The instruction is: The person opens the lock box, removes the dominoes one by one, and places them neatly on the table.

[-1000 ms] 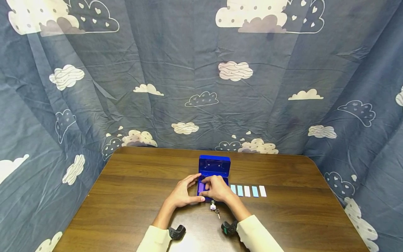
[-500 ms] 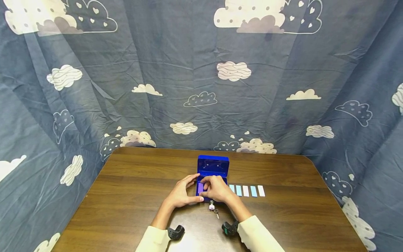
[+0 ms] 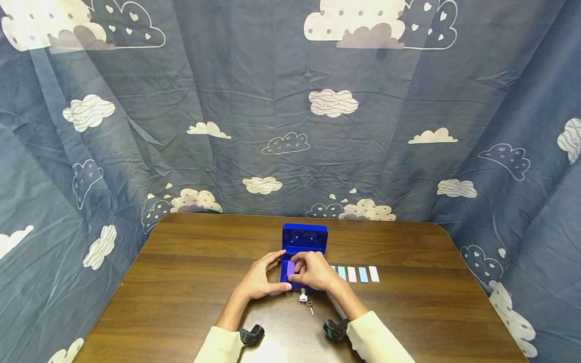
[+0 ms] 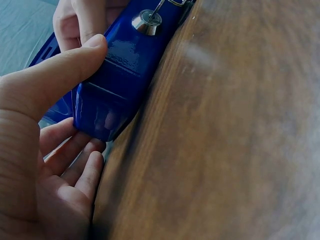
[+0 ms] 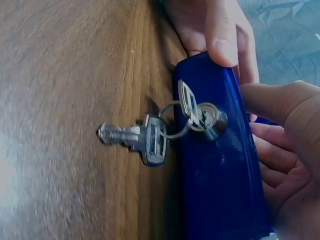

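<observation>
A blue cash box stands on the table with its lid raised. My left hand grips its left side, thumb on the front edge and fingers along the side wall; the left wrist view shows the thumb and fingers around that corner. Inside the box, my right hand pinches a purple rectangular piece between curled fingers and thumb. A key sits in the front lock, and a second key hangs from its ring. The right hand hides much of the interior.
Right of the box, several light blue and white rectangular pieces lie in a row on the brown wooden table. A dark blue curtain with cloud prints hangs behind and at both sides of the table.
The purple piece has shifted a little to the right inside the box, away from the left wall, with my right hand. My left hand keeps its hold on the box. The view shifted slightly.
</observation>
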`<action>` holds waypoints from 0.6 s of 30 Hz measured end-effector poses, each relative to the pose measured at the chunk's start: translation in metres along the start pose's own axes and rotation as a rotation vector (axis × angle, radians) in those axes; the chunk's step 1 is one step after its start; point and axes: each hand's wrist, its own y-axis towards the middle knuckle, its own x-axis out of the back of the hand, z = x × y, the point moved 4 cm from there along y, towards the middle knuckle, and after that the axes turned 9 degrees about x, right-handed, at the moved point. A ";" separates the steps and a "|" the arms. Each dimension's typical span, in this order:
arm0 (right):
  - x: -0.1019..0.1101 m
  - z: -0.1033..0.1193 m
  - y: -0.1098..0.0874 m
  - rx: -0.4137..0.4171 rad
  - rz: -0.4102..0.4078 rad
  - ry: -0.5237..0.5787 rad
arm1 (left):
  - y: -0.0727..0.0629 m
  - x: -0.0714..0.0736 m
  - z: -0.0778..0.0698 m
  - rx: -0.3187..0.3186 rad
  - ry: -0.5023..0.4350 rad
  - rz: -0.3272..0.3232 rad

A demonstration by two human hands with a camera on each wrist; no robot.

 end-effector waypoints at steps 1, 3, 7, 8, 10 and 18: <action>0.001 0.000 -0.001 0.003 -0.004 0.001 | 0.000 0.000 0.000 -0.005 -0.004 0.000; 0.004 0.000 -0.003 0.005 -0.018 0.006 | -0.001 0.000 0.000 -0.009 -0.009 0.003; 0.012 0.000 -0.007 0.006 -0.048 0.021 | -0.001 0.000 -0.001 -0.023 -0.013 0.001; 0.014 0.001 -0.008 0.015 -0.056 0.021 | -0.001 0.000 -0.001 -0.025 -0.014 0.000; 0.018 0.000 -0.009 0.015 -0.069 0.026 | -0.001 0.000 -0.001 -0.025 -0.022 -0.003; 0.036 -0.003 -0.017 -0.028 -0.102 0.032 | 0.000 -0.002 -0.004 -0.018 -0.053 0.007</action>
